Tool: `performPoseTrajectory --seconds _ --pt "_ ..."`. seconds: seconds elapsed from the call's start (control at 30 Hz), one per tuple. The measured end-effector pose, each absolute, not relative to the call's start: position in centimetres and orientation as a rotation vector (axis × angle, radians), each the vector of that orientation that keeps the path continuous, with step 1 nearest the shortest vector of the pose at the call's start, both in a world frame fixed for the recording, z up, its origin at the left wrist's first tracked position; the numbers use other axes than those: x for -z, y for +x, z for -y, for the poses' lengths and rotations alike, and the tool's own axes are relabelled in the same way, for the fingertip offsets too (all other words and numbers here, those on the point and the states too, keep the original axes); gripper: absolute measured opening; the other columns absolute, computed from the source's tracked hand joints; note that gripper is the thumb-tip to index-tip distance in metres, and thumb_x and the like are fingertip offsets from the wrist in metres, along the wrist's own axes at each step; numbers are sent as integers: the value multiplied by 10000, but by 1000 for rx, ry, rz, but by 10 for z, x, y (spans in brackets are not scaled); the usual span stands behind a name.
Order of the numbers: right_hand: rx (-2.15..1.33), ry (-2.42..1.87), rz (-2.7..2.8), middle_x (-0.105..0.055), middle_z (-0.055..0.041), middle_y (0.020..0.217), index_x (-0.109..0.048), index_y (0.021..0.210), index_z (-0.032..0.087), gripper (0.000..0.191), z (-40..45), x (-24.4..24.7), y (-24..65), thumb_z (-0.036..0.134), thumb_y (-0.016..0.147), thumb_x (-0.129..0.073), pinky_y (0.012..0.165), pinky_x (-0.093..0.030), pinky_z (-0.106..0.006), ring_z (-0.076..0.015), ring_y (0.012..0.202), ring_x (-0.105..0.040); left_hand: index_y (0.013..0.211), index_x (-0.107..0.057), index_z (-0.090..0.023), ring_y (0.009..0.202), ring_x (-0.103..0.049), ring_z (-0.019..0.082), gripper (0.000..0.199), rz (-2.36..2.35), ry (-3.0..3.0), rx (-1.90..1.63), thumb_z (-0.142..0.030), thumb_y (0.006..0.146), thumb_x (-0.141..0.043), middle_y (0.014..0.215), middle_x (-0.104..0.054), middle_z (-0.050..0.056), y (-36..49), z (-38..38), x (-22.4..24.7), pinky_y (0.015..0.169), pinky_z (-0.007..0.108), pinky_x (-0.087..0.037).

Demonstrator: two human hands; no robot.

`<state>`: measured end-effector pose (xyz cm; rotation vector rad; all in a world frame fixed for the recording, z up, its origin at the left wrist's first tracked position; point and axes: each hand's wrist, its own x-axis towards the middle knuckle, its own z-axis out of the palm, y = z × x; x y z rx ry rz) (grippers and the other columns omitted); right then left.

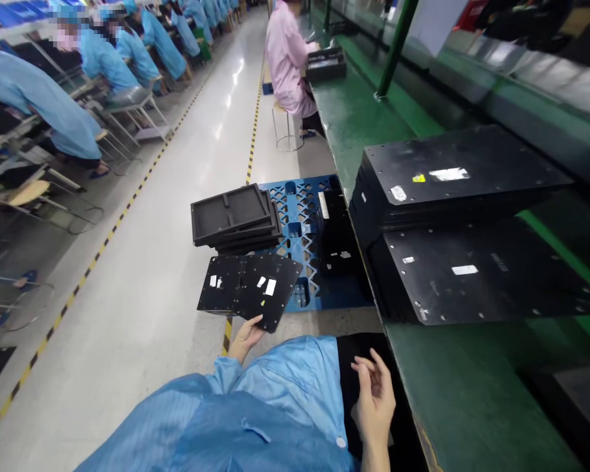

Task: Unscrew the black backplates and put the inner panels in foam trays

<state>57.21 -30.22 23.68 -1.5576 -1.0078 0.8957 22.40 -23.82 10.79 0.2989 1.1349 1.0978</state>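
The left hand [248, 335] reaches low and forward, its grip closed on the near edge of a flat, black, studded panel [270, 288] above the floor [167, 367], near the blue lattice pallet [299, 246]. The right hand [377, 393] hangs beside the green counter [447, 387], fingers loosely curled, grip partly open, holding nothing.

A stool [288, 128] is occupied by a pink-coated person [288, 62] beside the worktop's [347, 118] far left edge.
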Motion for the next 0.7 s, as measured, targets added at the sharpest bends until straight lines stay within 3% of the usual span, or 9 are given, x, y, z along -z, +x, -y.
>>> performPoseTrajectory --seconds 0.1,0.2,0.4,0.53,0.7 --pt "-921 -1689 955 -825 -136 1055 -736 1316 163 650 326 -231 583 693 940 -744 920 -611 -441 -315 974 -796 1611 -550 -240 1540 -535 377 768 -1146 257 -1124 -478 929 -814 1494 -714 127 228 227 -96 1313 564 -435" --pt "-915 -1808 901 -833 -143 1044 -766 1253 160 710 350 -223 593 771 892 -740 866 -623 -430 -331 950 -801 1590 -568 -224 1507 -555 374 702 -1156 222 -1145 -525 987 -763 1546 -661 150 228 227 -86 1285 606 -442" --pt "-917 -1938 870 -828 -148 1079 -778 1249 165 743 368 -210 605 810 884 -716 925 -614 -465 -369 1042 -790 1504 -623 -218 1384 -623 323 525 -1183 187 -1152 -490 1061 -696 1579 -588 144 227 242 -69 1166 595 -538" --pt "-896 -1959 915 -831 -149 1083 -779 1247 166 731 357 -210 604 808 909 -689 929 -604 -454 -362 1049 -795 1614 -531 -229 1498 -549 356 674 -1210 177 -1143 -534 1039 -707 1630 -566 164 223 239 -58 1243 622 -474" --pt "-949 -1979 967 -840 -149 1086 -783 1268 183 725 339 -209 599 809 915 -682 881 -611 -421 -350 1046 -803 1729 -361 -235 1654 -373 332 954 -1227 180 -1149 -492 937 -827 1700 -525 139 216 225 -49 1354 528 -346"
